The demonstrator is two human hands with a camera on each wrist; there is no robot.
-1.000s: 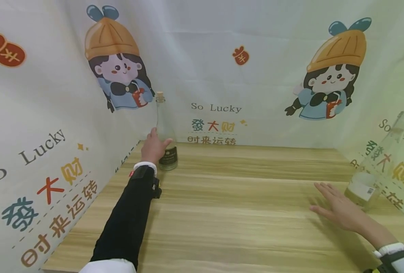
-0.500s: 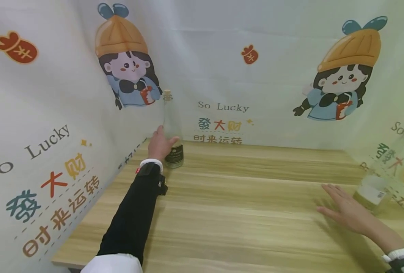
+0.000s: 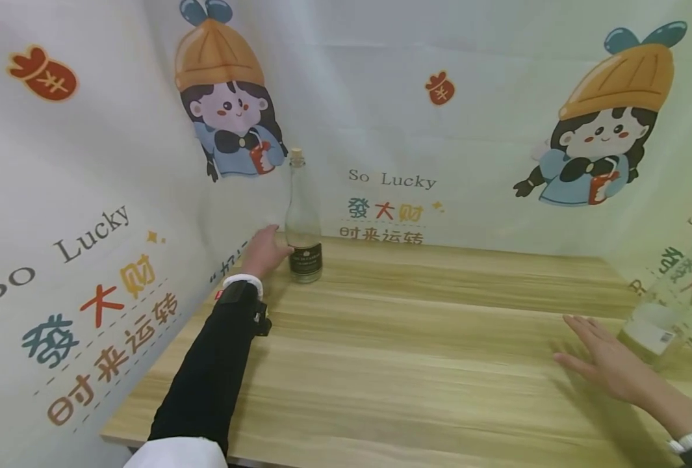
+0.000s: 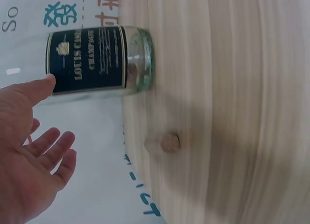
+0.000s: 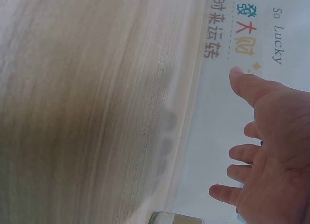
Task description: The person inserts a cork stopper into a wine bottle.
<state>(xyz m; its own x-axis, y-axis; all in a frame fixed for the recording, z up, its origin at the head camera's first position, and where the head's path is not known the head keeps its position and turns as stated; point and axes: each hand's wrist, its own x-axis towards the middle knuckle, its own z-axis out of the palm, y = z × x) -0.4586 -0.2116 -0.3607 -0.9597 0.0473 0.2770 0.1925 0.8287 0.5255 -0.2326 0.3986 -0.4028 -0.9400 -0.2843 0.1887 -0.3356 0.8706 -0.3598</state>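
A clear glass champagne bottle with a dark label and a cork in its mouth stands upright at the back left of the table. My left hand is just left of it, fingers loose, thumb reaching to the label's edge. Whether the thumb touches the glass, I cannot tell. Below that hand, the left wrist view has a small brown cork lying on the table, its paler end blurred. My right hand hovers over the right side, fingers straight, holding nothing. Beside it stands a second clear bottle with a white label.
The wooden table reaches back to a white printed cloth, which also closes off the left and right sides. The table's front left corner shows near the left sleeve.
My left hand has come away from the bottle toward the left, and the bottle stays upright in place. The head view has shifted slightly. My right hand keeps its pose.
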